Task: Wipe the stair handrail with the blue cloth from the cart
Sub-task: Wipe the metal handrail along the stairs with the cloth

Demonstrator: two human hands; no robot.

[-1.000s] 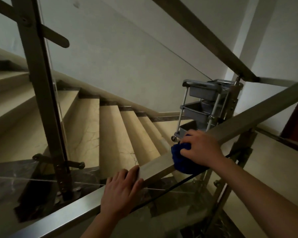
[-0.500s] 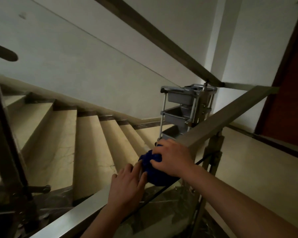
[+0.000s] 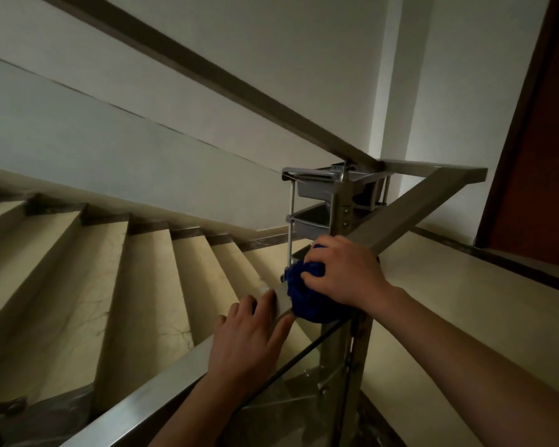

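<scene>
Several beige marble stair treads (image 3: 149, 285) with dark risers are seen descending to a pale landing (image 3: 465, 301), where a red-brown door (image 3: 542, 156) is set at the right edge. A brushed-metal stair handrail (image 3: 410, 209) of flat rectangular section is run diagonally from the lower left up to a corner at the upper right, carried on a metal post (image 3: 352, 366) with a glass panel (image 3: 288, 398) fixed below it. A grey tiered cart (image 3: 317, 201) with shallow trays and thin uprights is parked on the landing just behind the rail.

On the handrail's top face, about midway along its length, a blue cloth (image 3: 300, 291) is pressed. It is deep royal blue, soft and bunched into a rounded wad, and it spills over the rail's near edge. The cloth is clenched by the right hand (image 3: 346, 272), whose fingers are curled over its top. The left hand (image 3: 249, 340) is laid flat on the rail just below the cloth, with fingers loose and spread, the fingertips close beside the cloth; contact cannot be told.
</scene>
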